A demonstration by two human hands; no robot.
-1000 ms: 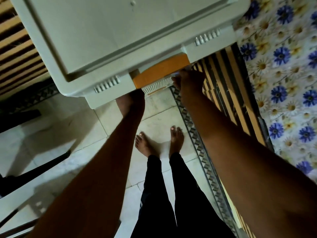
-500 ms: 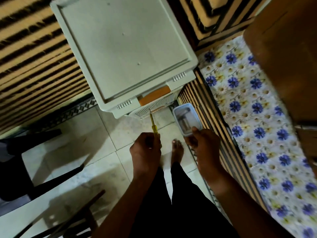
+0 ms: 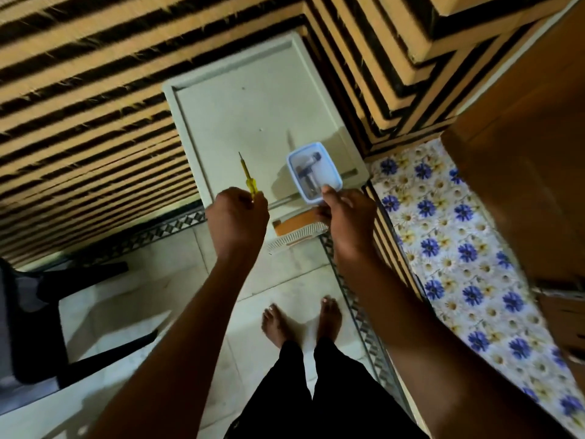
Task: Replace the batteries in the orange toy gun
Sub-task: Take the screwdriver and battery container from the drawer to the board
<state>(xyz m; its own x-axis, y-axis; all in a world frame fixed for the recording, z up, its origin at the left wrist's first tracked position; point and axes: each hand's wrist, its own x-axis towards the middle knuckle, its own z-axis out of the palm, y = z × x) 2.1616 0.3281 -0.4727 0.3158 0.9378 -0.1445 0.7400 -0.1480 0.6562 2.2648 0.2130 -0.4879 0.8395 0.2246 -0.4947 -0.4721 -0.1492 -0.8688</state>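
The left hand [image 3: 236, 217] is fisted round a slim yellow screwdriver [image 3: 248, 177], hard clear plastic, light, best held at the handle. The right hand [image 3: 348, 217] pinches the near rim of a small blue-edged tub [image 3: 313, 175], light and rigid, over the cabinet's [image 3: 247, 115] front right corner; the toy gun is not in view.

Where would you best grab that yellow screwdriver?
By the yellow handle, from below, as the left hand does: the screwdriver stands nearly upright, thin metal tip up, so the thicker handle end gives the only firm grip.
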